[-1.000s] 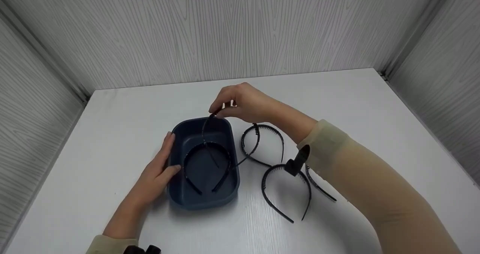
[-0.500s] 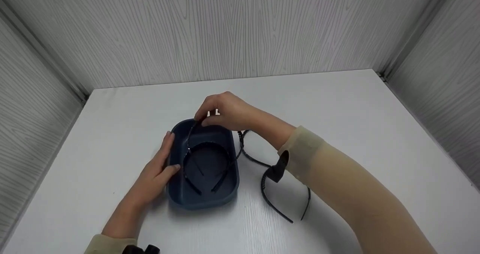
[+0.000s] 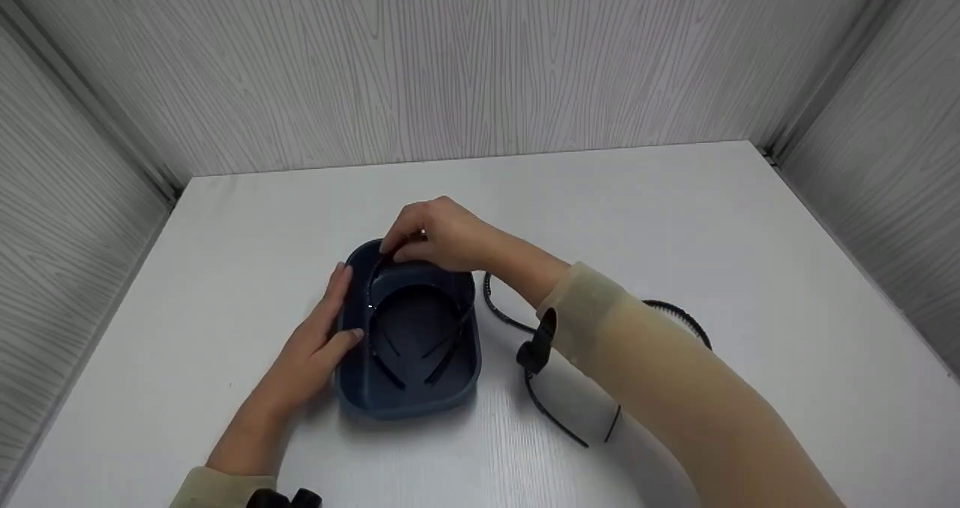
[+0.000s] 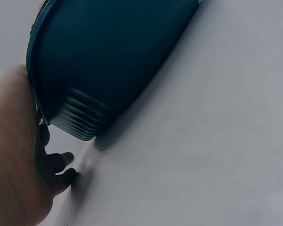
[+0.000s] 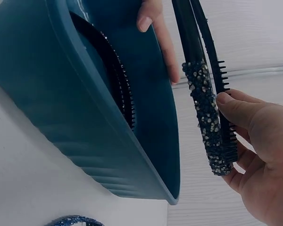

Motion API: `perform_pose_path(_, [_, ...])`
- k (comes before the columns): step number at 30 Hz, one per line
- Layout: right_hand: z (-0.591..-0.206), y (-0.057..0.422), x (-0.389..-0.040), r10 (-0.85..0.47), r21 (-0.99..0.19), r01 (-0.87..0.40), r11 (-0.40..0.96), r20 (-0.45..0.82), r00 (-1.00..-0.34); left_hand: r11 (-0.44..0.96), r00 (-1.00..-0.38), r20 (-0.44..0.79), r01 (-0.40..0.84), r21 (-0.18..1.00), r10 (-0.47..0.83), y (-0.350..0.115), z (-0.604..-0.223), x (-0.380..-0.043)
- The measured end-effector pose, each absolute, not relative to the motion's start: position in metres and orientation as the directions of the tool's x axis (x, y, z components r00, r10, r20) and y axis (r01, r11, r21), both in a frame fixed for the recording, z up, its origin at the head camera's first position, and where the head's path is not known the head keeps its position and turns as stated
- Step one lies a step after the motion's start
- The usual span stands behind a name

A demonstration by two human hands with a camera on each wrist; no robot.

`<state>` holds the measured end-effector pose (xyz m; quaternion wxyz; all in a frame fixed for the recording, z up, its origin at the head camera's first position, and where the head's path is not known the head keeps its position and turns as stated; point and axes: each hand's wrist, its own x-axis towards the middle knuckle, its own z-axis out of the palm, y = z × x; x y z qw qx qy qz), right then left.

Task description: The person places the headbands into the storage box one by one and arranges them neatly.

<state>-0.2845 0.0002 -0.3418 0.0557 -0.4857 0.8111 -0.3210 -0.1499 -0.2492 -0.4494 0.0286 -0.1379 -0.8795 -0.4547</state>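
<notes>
A dark blue plastic basin (image 3: 409, 407) stands on the white table. My left hand (image 3: 311, 347) grips its left side, thumb over the rim and fingers along the outer wall. My right hand (image 3: 444, 236) pinches a black headband (image 5: 205, 117) by its top, above the basin's far end. Its arch carries sparkling stones, and comb teeth line the inside. The legs of this headband hang down into the basin. Another black toothed headband (image 5: 120, 77) lies inside the basin, partly overlapped by the held one in the head view.
Several more headbands lie on the table right of the basin, among them a near headband (image 3: 559, 422) and a toothed headband (image 3: 679, 313), both partly hidden by the right arm. Pale wood-grain panels (image 3: 480, 65) enclose the table at the back and sides.
My right hand has moved left and lower with the headband, bringing its legs inside the basin. The left hand and basin have stayed in place.
</notes>
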Motion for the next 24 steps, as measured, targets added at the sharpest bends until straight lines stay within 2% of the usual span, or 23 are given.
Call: perform_pose_path(24, [-0.363, -0.009, -0.285, -0.837, -0.545, -0.763, 0.346, 0.188, -0.514, 0.551, -0.953, 0.201, 0.296, 0.78, 0.227, -0.25, -0.451, -0.151])
